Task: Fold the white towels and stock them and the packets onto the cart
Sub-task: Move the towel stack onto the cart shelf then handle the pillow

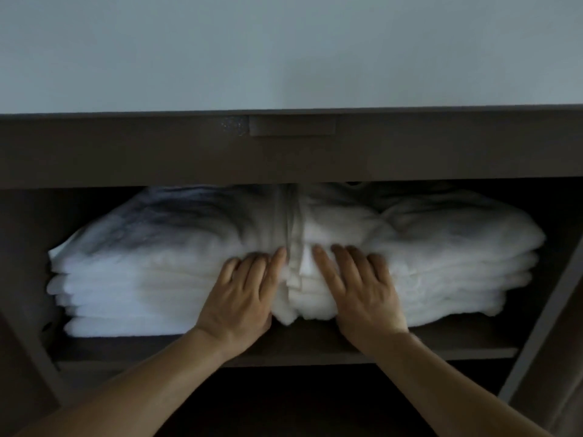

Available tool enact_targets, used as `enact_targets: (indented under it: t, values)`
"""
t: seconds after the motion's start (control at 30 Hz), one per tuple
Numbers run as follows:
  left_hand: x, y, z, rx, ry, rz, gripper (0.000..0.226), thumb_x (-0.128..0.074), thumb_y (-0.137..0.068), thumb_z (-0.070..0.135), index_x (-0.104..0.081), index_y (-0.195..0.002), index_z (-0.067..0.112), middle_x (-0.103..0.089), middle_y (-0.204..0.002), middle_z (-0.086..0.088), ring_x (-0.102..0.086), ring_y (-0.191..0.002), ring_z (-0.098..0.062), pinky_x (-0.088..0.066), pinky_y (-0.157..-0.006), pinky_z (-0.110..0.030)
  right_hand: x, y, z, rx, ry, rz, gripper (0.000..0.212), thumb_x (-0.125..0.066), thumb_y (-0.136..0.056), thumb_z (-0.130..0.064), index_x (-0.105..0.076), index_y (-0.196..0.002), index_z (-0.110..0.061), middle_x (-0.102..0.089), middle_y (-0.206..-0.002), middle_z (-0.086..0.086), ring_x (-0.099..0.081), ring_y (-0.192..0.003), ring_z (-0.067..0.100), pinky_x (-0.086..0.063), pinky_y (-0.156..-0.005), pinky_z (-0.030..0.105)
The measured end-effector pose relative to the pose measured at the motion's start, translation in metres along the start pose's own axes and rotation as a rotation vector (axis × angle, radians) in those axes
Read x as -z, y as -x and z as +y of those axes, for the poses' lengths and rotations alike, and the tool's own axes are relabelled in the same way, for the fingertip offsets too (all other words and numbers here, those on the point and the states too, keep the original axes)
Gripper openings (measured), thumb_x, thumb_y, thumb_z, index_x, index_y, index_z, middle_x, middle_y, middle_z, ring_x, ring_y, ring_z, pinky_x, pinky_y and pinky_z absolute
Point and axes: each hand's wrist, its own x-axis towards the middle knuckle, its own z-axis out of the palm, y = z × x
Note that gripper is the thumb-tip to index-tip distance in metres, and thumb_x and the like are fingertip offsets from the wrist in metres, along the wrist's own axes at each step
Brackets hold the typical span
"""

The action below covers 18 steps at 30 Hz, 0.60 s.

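Note:
Two stacks of folded white towels lie side by side on a dark shelf of the cart (pixel 284 348). The left stack (pixel 132 285) and the right stack (pixel 457 272) meet in the middle of the shelf. My left hand (pixel 243 298) presses flat against the front of the left stack near the seam, fingers straight. My right hand (pixel 362 291) presses flat on the front of the right stack, fingers spread. No packets are in view.
The cart's dark top panel (pixel 284 152) with a recessed handle (pixel 293 126) overhangs the shelf. Slanted dark side frames stand at the left (pixel 34 351) and right (pixel 542 310). A pale wall (pixel 284 52) fills the view above. Below the shelf is a dark opening.

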Motion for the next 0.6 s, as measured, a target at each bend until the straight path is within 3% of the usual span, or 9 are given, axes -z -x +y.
enact_targets:
  t: [0.13,0.23,0.3,0.37,0.43,0.5,0.57,0.6]
  values:
    - [0.014,-0.009,-0.007,-0.041,0.089,-0.129,0.097,-0.062,-0.066,0.052,-0.037,-0.146,0.004,-0.055,-0.127,-0.015,-0.055,-0.112,-0.033,-0.036,-0.097,-0.044,0.007,0.007,-0.002,0.039,-0.086,-0.068,0.124,-0.085,-0.049,-0.037,-0.025,-0.154,-0.013,-0.051,-0.135,0.018,-0.055,-0.118,0.040,-0.042,-0.100,0.053]
    - [0.035,-0.046,-0.013,-0.056,0.236,-0.047,0.081,-0.051,-0.079,0.061,-0.052,-0.136,0.006,-0.055,-0.129,-0.012,-0.052,-0.111,-0.029,-0.040,-0.091,-0.042,0.031,-0.011,0.007,0.039,-0.171,0.066,0.087,-0.060,-0.074,-0.061,-0.045,-0.145,-0.015,-0.061,-0.125,0.013,-0.061,-0.107,0.035,-0.047,-0.094,0.051]
    - [0.042,-0.082,-0.008,-0.050,0.304,-0.100,0.070,-0.033,-0.089,0.056,-0.053,-0.139,0.011,-0.048,-0.144,-0.009,-0.046,-0.128,-0.029,-0.039,-0.102,-0.043,0.043,-0.034,0.015,-0.038,-0.172,0.074,0.073,-0.039,-0.086,-0.062,-0.054,-0.139,-0.014,-0.064,-0.125,0.013,-0.060,-0.108,0.038,-0.044,-0.098,0.053]
    - [0.038,-0.116,-0.003,0.006,0.340,-0.291,0.069,-0.017,-0.095,0.056,-0.036,-0.151,0.021,-0.021,-0.163,-0.001,-0.014,-0.150,-0.020,-0.016,-0.122,-0.041,0.052,-0.052,0.024,-0.086,-0.124,-0.173,0.079,-0.016,-0.089,-0.066,-0.038,-0.151,-0.023,-0.047,-0.149,0.012,-0.045,-0.131,0.042,-0.029,-0.110,0.060]
    - [0.026,-0.131,0.001,0.048,0.318,-0.550,0.069,-0.016,-0.098,0.061,-0.014,-0.158,0.026,0.001,-0.166,0.008,0.008,-0.151,-0.011,0.001,-0.123,-0.035,0.044,-0.054,0.035,-0.108,-0.147,-0.451,0.081,-0.001,-0.087,-0.076,-0.004,-0.158,-0.036,-0.014,-0.166,0.002,-0.017,-0.150,0.037,-0.013,-0.118,0.060]
    - [0.016,-0.125,0.005,0.126,0.354,-0.669,0.077,-0.018,-0.096,0.068,-0.002,-0.158,0.025,0.006,-0.165,0.008,0.008,-0.151,-0.008,0.001,-0.123,-0.032,0.035,-0.045,0.040,-0.124,-0.212,-0.571,0.095,0.012,-0.072,-0.085,0.012,-0.155,-0.040,0.006,-0.167,-0.007,-0.001,-0.154,0.028,-0.006,-0.120,0.059]
    - [0.015,-0.112,0.010,0.158,0.381,-0.690,0.082,-0.018,-0.095,0.070,0.001,-0.158,0.022,0.006,-0.166,0.005,0.006,-0.151,-0.009,-0.001,-0.123,-0.030,0.033,-0.036,0.038,-0.118,-0.238,-0.592,0.114,0.025,-0.053,-0.089,0.013,-0.155,-0.041,0.009,-0.167,-0.010,0.003,-0.154,0.024,-0.006,-0.120,0.057]
    - [0.019,-0.107,0.013,0.165,0.379,-0.699,0.083,-0.018,-0.095,0.070,0.002,-0.158,0.020,0.006,-0.166,0.004,0.005,-0.152,-0.009,-0.001,-0.122,-0.029,0.032,-0.034,0.037,-0.116,-0.251,-0.602,0.113,0.022,-0.054,-0.090,0.012,-0.155,-0.041,0.010,-0.166,-0.012,0.004,-0.154,0.023,-0.005,-0.120,0.056]
